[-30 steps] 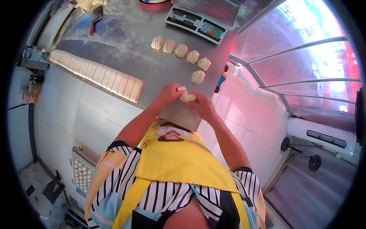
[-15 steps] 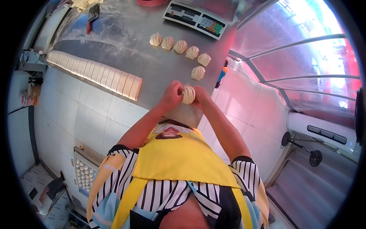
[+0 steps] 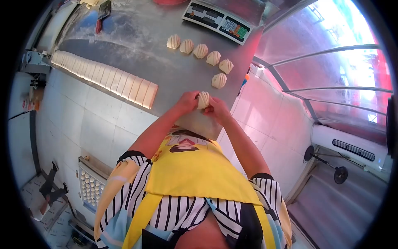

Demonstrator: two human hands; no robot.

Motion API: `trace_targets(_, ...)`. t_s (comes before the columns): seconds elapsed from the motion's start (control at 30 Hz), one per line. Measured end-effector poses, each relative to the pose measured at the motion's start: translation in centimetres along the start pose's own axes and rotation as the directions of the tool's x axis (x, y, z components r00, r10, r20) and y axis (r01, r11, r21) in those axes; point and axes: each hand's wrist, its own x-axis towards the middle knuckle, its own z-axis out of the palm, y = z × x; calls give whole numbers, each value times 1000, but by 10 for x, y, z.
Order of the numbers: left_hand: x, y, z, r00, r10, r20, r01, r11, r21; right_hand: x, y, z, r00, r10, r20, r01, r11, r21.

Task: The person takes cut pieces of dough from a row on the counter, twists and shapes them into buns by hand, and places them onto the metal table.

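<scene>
Surroundings: your metal table (image 3: 137,62) carries a long row of cut dough slices (image 3: 103,76) along its near edge, to the left of your hands. Beyond your hands, five grooved dough pieces (image 3: 200,51) form a slanting line; a single grooved piece (image 3: 219,81) sits nearer you, the closest item to your grip. A scale (image 3: 217,20) stands past the line, and a red-handled tool (image 3: 101,16) lies at far left. Low on your left, a tray (image 3: 90,186) holds small round pieces; a person's legs (image 3: 52,189) show farther left.

Grip: your left hand (image 3: 189,101) has its fingers curled in, pinching the left side of the held dough piece (image 3: 203,100). Your right hand (image 3: 216,108) pinches its right side, fingers bent. Exact fingertip contact is too small to tell.

Position: the held dough piece is between your two hands, its grooved face visible from above, near the table's close end, beyond your yellow apron (image 3: 199,170).
</scene>
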Motion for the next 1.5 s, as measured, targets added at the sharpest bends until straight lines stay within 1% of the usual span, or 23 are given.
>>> trace_targets(0.03,4,-10,2,1000,-2,10,2,999,41,3,2,1,1000,-29,4,30,999,-33)
trace_targets(0.07,7,-20,4,1000,-4,21,2,997,83,6,2,-3,996,-81,39,87,979,-186)
trace_targets(0.13,2,-26,7,993,-101,58,97,994,58,1,1,-5,981,-150,126,192,866,-461)
trace_targets(0.23,-3,-23,8,979,-185,85,183,983,31,-4,2,-4,983,-155,103,186,774,-606)
trace_targets(0.33,-2,-15,9,977,-207,56,205,978,42,-5,-4,1,983,-164,84,180,761,-623)
trace_targets(0.43,-6,-16,8,978,-200,52,200,980,8,11,6,-4,984,-169,56,173,826,-537)
trace_targets(0.53,-8,-17,6,963,-248,106,262,953,-150,20,21,-5,911,-408,56,299,561,-772)
trace_targets(0.57,-8,-18,3,954,-273,129,295,931,-215,21,24,-7,917,-397,33,259,531,-807)
trace_targets(0.63,-9,-6,3,951,-302,71,309,940,-144,5,7,4,927,-376,2,186,456,-870)
trace_targets(0.67,-11,-2,4,947,-318,42,321,940,-113,7,8,1,949,-316,7,185,537,-823)
trace_targets(0.73,-11,-22,16,984,-148,-103,156,985,74,10,6,-5,979,-201,32,163,680,-715)
trace_targets(0.77,-7,-32,18,986,-42,-159,72,981,183,13,5,-3,981,-190,30,154,681,-716)
trace_targets(0.83,-13,-29,15,985,-42,-166,69,985,159,10,3,0,986,-164,12,123,687,-716)
trace_targets(0.93,-17,-22,17,983,-77,-165,109,975,192,4,4,10,901,-432,41,184,294,-938)
trace_targets(1.07,-8,-24,17,983,-75,-165,119,954,277,11,4,9,885,-464,28,160,247,-956)
trace_targets(1.13,-10,-28,16,987,-26,-158,73,952,298,15,3,8,876,-482,23,142,211,-967)
trace_targets(1.17,-9,-31,15,989,-3,-150,50,950,308,17,5,4,919,-393,16,191,410,-892)
trace_targets(1.23,4,-38,6,976,49,-210,-7,980,199,16,-2,-2,974,-214,73,212,749,-628)
trace_targets(1.27,11,-43,3,970,65,-236,-31,989,143,14,-4,-9,968,-247,45,242,871,-428)
trace_targets(1.3,26,-40,-7,961,99,-258,-62,987,148,-7,-16,-6,965,-261,9,257,945,-202)
trace_targets(1.33,47,-35,-20,952,125,-280,-86,985,149,-25,-21,-6,965,-259,-33,260,965,34)
trace_targets(1.4,87,-16,-38,981,60,-183,-34,989,144,-40,-22,-13,960,-258,-107,258,966,-11)
trace_targets(1.5,125,-20,-41,999,-25,-28,31,967,253,-41,-8,-16,963,-205,-173,196,978,-68)
